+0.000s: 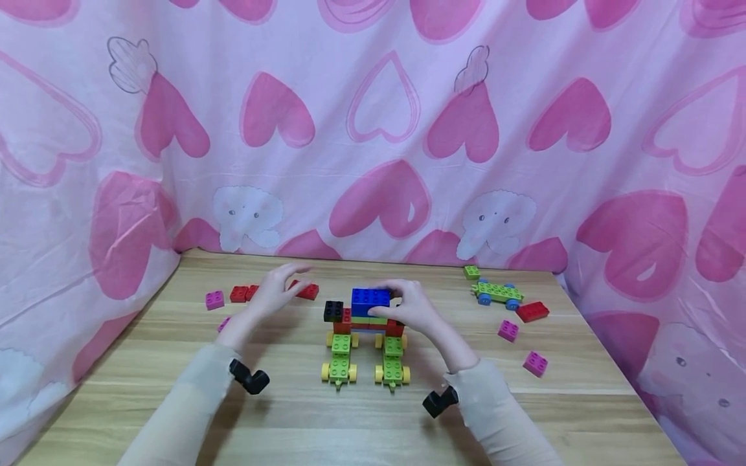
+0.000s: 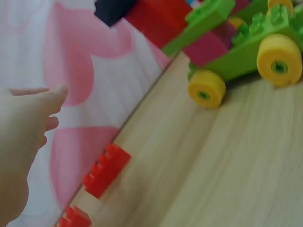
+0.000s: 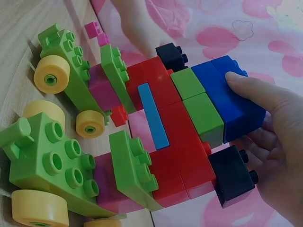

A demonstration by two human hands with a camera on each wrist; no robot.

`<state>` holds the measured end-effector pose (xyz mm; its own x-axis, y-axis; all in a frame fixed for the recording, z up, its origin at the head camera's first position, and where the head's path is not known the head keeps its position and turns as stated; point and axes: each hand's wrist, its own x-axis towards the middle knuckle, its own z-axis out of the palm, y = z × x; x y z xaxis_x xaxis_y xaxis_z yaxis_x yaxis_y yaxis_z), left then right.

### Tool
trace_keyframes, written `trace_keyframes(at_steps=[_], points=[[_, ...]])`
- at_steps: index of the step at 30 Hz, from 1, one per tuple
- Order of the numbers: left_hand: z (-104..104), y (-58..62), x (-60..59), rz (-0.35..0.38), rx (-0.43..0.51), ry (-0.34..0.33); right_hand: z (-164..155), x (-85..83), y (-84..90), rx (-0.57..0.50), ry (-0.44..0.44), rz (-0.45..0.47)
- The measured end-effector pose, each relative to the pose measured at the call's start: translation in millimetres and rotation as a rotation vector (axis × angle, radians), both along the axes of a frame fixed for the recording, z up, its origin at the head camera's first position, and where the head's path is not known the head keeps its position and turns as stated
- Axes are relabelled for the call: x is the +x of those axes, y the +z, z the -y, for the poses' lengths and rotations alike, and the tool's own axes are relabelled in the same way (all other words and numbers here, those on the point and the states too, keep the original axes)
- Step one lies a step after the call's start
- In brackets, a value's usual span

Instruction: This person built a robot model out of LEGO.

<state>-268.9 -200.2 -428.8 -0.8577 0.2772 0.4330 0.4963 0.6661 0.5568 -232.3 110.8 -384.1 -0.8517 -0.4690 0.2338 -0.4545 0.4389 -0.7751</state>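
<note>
In the head view my right hand [image 1: 410, 305] grips the blue brick [image 1: 370, 298] on top of a built brick model. The right wrist view shows the thumb along one side of this blue brick and the fingers behind it. Below it sit green bricks [image 3: 203, 113], red bricks [image 3: 177, 146] and a black brick [image 3: 232, 175] at each side. Two green wheeled bases [image 1: 340, 367] with yellow wheels [image 3: 51, 74] carry the model on the table. My left hand [image 1: 275, 292], fingers extended and holding nothing, hovers left of the model, near a red brick [image 1: 307, 290].
More red bricks [image 1: 239, 294] and a pink brick [image 1: 215, 299] lie at the left. On the right stand a green base with blue wheels [image 1: 497, 292], a red brick [image 1: 533, 312] and pink bricks [image 1: 535, 364]. A heart-patterned curtain [image 1: 379, 149] borders the table's back.
</note>
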Motion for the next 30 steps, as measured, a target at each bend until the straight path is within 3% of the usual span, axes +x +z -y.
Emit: trace_keyframes(at_steps=[6, 11, 20, 30], points=[[6, -16.1, -9.3, 0.111, -0.083, 0.016, 0, 1.8, 0.2, -0.012, -0.004, 0.016], [7, -25.9, -15.2, 0.169, -0.116, -0.01, 0, 1.7, -0.8, -0.018, -0.007, 0.015], [6, -40.1, -22.8, 0.177, -0.222, -0.001, 0, 0.9, -3.5, -0.03, 0.001, 0.009], [1, -43.4, -25.0, 0.167, -0.319, -0.003, -1, 1.9, -3.2, -0.021, -0.006, 0.018]])
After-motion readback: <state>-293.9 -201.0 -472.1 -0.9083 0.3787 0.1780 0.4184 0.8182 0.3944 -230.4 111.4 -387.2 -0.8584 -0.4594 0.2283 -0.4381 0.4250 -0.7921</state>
